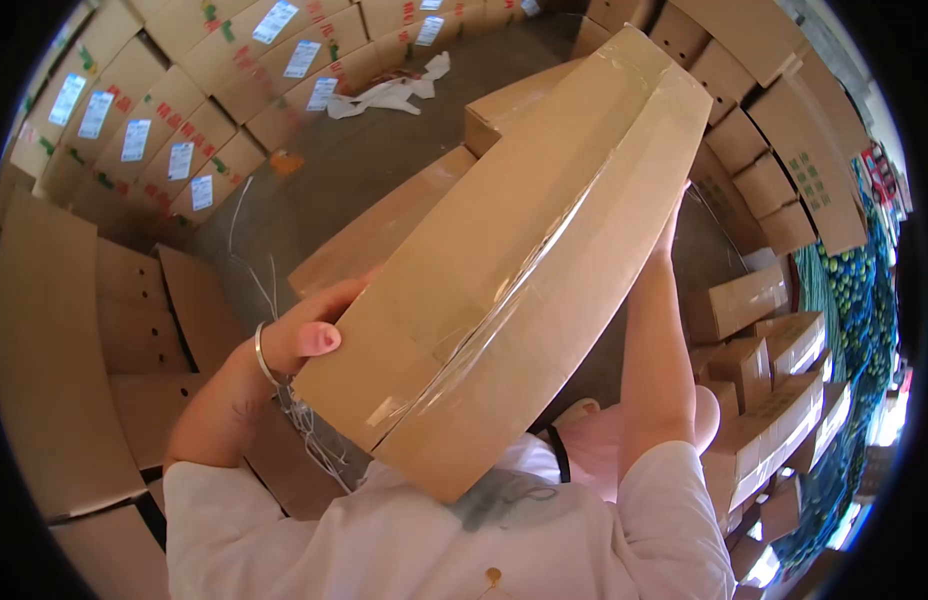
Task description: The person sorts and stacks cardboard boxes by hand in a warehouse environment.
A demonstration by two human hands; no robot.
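A long brown cardboard box (pixel 504 270) is held up in front of my chest, tilted, its far end toward the upper right. Clear tape runs along the seam of its upper face. My left hand (pixel 324 322) grips the near left edge, thumb on the outside and fingers partly hidden behind the box. On the far right side, my right hand (pixel 668 228) holds the box's edge; most of its fingers are hidden by the cardboard. Beneath the box, another carton (pixel 384 215) with taped flaps shows on the floor.
Labelled cartons (pixel 184 130) are stacked at the upper left, plain cartons (pixel 44 350) at the left. More boxes (pixel 774 420) and a green pile (pixel 864 290) line the right. White plastic scraps (pixel 389 93) and loose strapping (pixel 314 440) lie on the floor.
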